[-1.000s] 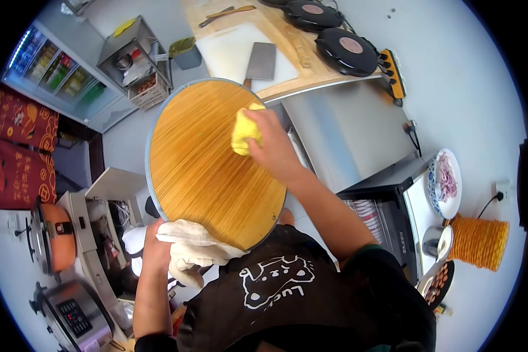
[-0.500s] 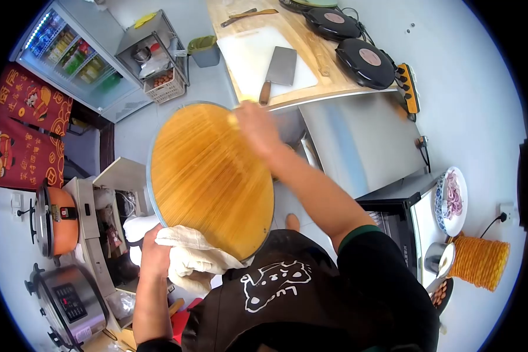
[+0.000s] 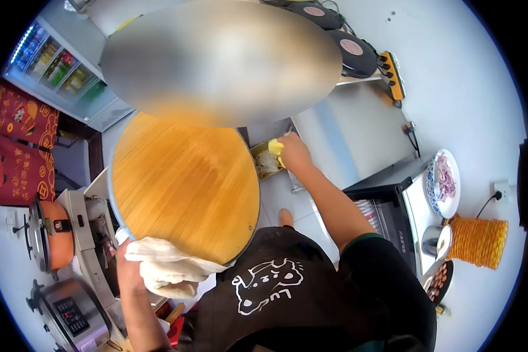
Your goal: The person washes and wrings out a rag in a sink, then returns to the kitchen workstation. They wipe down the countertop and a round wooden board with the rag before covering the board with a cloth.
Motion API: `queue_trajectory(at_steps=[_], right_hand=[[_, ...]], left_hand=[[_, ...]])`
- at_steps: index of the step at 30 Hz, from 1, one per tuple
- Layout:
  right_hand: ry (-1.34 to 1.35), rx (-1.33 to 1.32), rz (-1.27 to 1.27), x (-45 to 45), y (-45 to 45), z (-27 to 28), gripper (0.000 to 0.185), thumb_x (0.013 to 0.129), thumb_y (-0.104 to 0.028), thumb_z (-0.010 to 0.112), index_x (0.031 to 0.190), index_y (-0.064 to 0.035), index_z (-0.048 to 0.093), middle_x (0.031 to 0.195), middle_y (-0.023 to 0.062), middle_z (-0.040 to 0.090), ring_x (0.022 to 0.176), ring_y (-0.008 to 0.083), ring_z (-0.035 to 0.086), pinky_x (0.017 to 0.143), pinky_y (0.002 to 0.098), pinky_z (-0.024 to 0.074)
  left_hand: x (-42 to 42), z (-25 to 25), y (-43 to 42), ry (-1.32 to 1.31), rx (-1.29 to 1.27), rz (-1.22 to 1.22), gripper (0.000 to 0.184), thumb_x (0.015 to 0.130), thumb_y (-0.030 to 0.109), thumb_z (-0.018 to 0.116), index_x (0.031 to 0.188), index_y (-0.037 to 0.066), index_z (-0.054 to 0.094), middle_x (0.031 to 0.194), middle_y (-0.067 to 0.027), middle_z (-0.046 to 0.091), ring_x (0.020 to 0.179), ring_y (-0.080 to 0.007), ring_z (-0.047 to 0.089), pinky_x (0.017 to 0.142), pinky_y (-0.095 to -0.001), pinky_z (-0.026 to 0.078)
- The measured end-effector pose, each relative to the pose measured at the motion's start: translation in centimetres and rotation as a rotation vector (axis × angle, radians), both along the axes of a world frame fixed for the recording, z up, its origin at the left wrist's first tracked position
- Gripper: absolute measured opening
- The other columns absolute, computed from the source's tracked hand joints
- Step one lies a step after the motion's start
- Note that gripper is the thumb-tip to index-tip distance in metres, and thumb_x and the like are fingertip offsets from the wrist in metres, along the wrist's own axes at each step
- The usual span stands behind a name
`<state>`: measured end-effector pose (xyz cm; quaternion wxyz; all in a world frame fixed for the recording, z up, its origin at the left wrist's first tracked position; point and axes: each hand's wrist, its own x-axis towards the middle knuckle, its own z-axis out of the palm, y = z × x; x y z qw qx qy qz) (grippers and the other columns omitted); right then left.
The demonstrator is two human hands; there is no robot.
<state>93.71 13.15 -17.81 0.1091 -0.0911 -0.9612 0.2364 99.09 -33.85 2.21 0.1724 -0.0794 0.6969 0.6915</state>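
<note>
A round wooden board (image 3: 185,182) with a grey rim is held tilted before my body. At its lower left edge my left hand (image 3: 127,255) grips the rim, and a cream cloth (image 3: 173,267) hangs over the edge beside it. To the right of the board, not touching it, my right hand (image 3: 293,151) is closed on a yellow cloth (image 3: 276,151). Beneath that cloth is a container (image 3: 266,164) with pale contents. The far edge of the board fades into a blurred oval.
A steel-topped unit (image 3: 358,135) stands right of my right hand, with a black cabinet (image 3: 387,223) nearer. A bowl of sliced onion (image 3: 446,182) sits at the far right. Left are an orange cooker (image 3: 57,234), a grey cooker (image 3: 73,317) and open drawers (image 3: 91,258).
My right hand has moved off the board to the right with the yellow cloth. The board and my left hand have shifted left. A blur now covers the worktop.
</note>
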Motion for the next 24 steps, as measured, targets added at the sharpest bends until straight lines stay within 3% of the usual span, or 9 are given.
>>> queue_trajectory(at_steps=[5,6,9,11,16,18,20,23,24], right_hand=[[0.259,-0.450,-0.480,11.3,6.9,-0.3,0.038,0.082,-0.001,0.047,0.116,-0.0034,0.063,0.115,0.0216,0.060,0.109,0.0367,0.058,0.097,0.0394,0.0448],[0.308,-0.672,-0.629,12.6,9.4,-3.5,0.041,0.082,-0.001,0.046,0.120,-0.0038,0.062,0.117,0.0233,0.059,0.110,0.0372,0.058,0.098,0.0394,0.0443],[0.378,-0.485,-0.896,16.9,13.7,-7.6,0.044,0.080,0.006,0.042,0.121,0.0019,0.060,0.109,0.0220,0.065,0.103,0.0329,0.062,0.094,0.0365,0.0467],[0.248,-0.324,-1.024,18.2,14.0,-7.3,0.045,0.080,0.003,0.044,0.123,0.0013,0.059,0.112,0.0242,0.061,0.108,0.0372,0.058,0.098,0.0392,0.0443],[0.206,-0.310,-0.878,12.6,8.6,-6.5,0.045,0.083,-0.005,0.060,0.127,-0.0003,0.050,0.123,0.0243,0.048,0.114,0.0397,0.048,0.100,0.0395,0.0402],[0.272,-0.733,-0.667,9.2,7.9,-7.3,0.037,0.085,-0.006,0.058,0.121,-0.0006,0.054,0.118,0.0245,0.051,0.112,0.0388,0.049,0.098,0.0397,0.0412],[0.099,-0.643,-0.330,8.5,9.0,-3.7,0.025,0.089,-0.008,0.056,0.113,-0.0017,0.061,0.112,0.0210,0.056,0.108,0.0322,0.053,0.094,0.0376,0.0425],[0.195,-0.662,-0.452,10.8,11.8,-4.3,0.023,0.092,-0.013,0.056,0.111,-0.0022,0.065,0.110,0.0158,0.063,0.102,0.0231,0.059,0.090,0.0346,0.0455],[0.190,-1.022,-0.493,12.5,12.6,-5.5,0.025,0.092,-0.014,0.056,0.113,-0.0024,0.065,0.109,0.0151,0.065,0.100,0.0236,0.061,0.090,0.0366,0.0469]], left_hand=[[-1.4,-0.2,-1.9,-0.098,0.139,0.203,0.025,0.093,0.026,0.055,0.103,0.005,0.061,0.091,-0.0077,0.066,0.082,-0.0203,0.066,0.072,-0.0342,0.055],[-1.8,-0.5,-1.8,-0.074,0.133,0.203,0.025,0.092,0.026,0.055,0.102,0.005,0.061,0.091,-0.0078,0.066,0.082,-0.0205,0.065,0.072,-0.0344,0.055],[-2.9,-1.8,-0.1,-0.018,0.121,0.197,0.024,0.090,0.026,0.056,0.101,0.005,0.062,0.090,-0.0081,0.066,0.082,-0.0212,0.065,0.073,-0.0349,0.054],[-3.2,-2.1,1.9,0.005,0.118,0.193,0.024,0.089,0.026,0.057,0.100,0.005,0.063,0.090,-0.0082,0.066,0.082,-0.0217,0.065,0.073,-0.0353,0.054],[-3.5,-2.2,8.3,0.067,0.083,0.120,0.024,0.086,0.025,0.059,0.097,0.005,0.065,0.089,-0.0086,0.066,0.082,-0.0229,0.065,0.073,-0.0362,0.053],[-3.8,-2.5,10.7,0.072,0.059,0.065,0.024,0.085,0.025,0.059,0.096,0.005,0.065,0.089,-0.0088,0.066,0.082,-0.0234,0.065,0.073,-0.0365,0.052],[-4.0,-2.7,13.3,0.074,0.036,-0.013,0.024,0.084,0.025,0.060,0.095,0.005,0.066,0.089,-0.0090,0.066,0.082,-0.0239,0.065,0.073,-0.0369,0.052],[-5.1,-3.1,16.9,0.061,0.005,-0.181,0.023,0.082,0.025,0.061,0.094,0.005,0.067,0.088,-0.0092,0.067,0.082,-0.0246,0.064,0.074,-0.0374,0.052],[-5.5,-3.6,18.3,0.067,-0.006,-0.249,0.023,0.082,0.025,0.062,0.093,0.005,0.067,0.088,-0.0093,0.067,0.082,-0.0249,0.064,0.074,-0.0376,0.051]])
